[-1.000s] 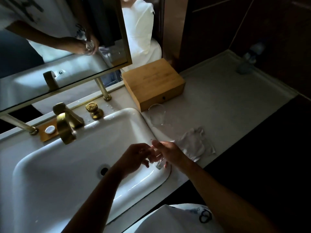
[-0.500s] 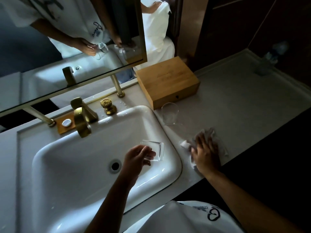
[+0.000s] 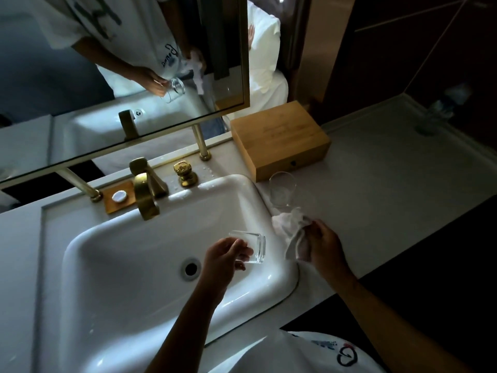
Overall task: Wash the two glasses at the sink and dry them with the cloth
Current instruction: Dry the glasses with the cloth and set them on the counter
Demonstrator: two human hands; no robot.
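Note:
My left hand (image 3: pixel 224 258) grips a clear glass (image 3: pixel 254 247) lying on its side over the right part of the white sink (image 3: pixel 129 278), its base pointing right. My right hand (image 3: pixel 324 244) pinches a white cloth (image 3: pixel 289 227) and holds it just off the counter beside the sink's right rim. A second clear glass (image 3: pixel 281 189) stands upright on the counter behind the cloth, in front of the wooden box.
A brass tap (image 3: pixel 145 192) and brass knob (image 3: pixel 185 172) stand at the back of the sink. A wooden box (image 3: pixel 279 138) sits on the pale counter (image 3: pixel 390 179). A small wooden soap tray (image 3: pixel 118 197) lies left of the tap. A mirror (image 3: pixel 121 76) hangs above.
Both hands held the glass together a second ago. My right hand then went to the cloth on the counter and has now lifted it towards the glass, which stays in my left hand.

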